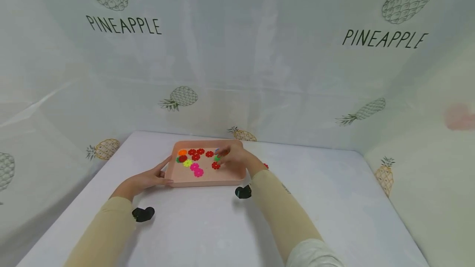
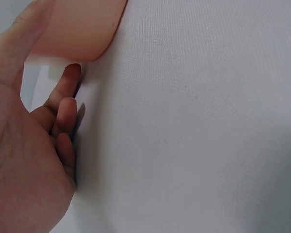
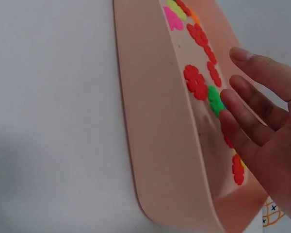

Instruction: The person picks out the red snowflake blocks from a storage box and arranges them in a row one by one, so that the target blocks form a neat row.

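Observation:
A shallow pink tray (image 1: 208,184) lies on the white table, with flat flower-shaped plastic pieces scattered in it. Red pieces (image 1: 195,157), pink pieces (image 1: 198,172), a yellow piece (image 1: 188,162) and an orange piece (image 1: 182,152) lie toward its left half. My left hand (image 1: 150,177) touches the tray's front left corner, thumb and index finger spread; its other fingers bend loosely near the table in the left wrist view. Over the tray's right part hovers my right hand (image 1: 233,154), fingers apart and holding nothing visible. Below its fingertips are a green piece (image 3: 215,101) and a red piece (image 3: 195,82).
To the right of the tray, another red piece (image 1: 265,166) shows on the table (image 1: 315,201), partly behind the right forearm. A pineapple-printed sheet (image 1: 259,61) hangs behind and around the table. Black wrist cameras (image 1: 143,214) stick out beside the forearms.

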Available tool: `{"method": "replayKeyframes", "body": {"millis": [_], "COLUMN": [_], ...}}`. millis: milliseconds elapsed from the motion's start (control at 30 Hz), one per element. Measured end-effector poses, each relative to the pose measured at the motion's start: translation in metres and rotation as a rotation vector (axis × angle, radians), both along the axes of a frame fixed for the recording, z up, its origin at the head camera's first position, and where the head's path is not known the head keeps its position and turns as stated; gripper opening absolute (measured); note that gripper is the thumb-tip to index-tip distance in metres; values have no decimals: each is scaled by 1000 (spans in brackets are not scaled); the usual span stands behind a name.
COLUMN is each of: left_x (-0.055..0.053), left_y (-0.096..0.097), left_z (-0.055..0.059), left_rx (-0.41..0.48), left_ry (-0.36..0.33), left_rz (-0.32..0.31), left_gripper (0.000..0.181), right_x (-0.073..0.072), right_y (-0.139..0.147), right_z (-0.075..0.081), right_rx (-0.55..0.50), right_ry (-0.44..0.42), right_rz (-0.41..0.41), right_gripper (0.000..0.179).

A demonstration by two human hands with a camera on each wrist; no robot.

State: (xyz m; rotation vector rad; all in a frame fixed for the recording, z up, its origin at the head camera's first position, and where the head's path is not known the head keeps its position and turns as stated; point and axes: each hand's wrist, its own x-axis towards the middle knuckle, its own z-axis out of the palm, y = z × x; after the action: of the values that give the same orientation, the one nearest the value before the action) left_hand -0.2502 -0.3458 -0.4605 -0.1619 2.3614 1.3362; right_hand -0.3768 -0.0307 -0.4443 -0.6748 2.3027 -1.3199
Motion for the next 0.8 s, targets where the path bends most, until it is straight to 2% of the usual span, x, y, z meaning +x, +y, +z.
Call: {"method": "replayKeyframes", "body": {"millis": [200, 333, 567, 800], "left_x": [-1, -1, -2, -3], "left_y": [1, 1, 0, 0], "left_z": [-1, -2, -5, -5], "left_rx": [7, -2, -9, -13], "left_ry": [-3, 6, 15, 19], "left_rz": [17, 13, 18, 10], "left_gripper": [105, 105, 105, 104], "right_x": [1, 4, 5, 4], "right_y": [-4, -5, -10, -12], "right_z": [-8, -13, -22, -26], "right_rx": [10, 43, 105, 105], "right_ry": [-94, -121, -102, -98], "right_rz": [22, -13, -56, -93], "right_gripper": [31, 30, 27, 24]}}
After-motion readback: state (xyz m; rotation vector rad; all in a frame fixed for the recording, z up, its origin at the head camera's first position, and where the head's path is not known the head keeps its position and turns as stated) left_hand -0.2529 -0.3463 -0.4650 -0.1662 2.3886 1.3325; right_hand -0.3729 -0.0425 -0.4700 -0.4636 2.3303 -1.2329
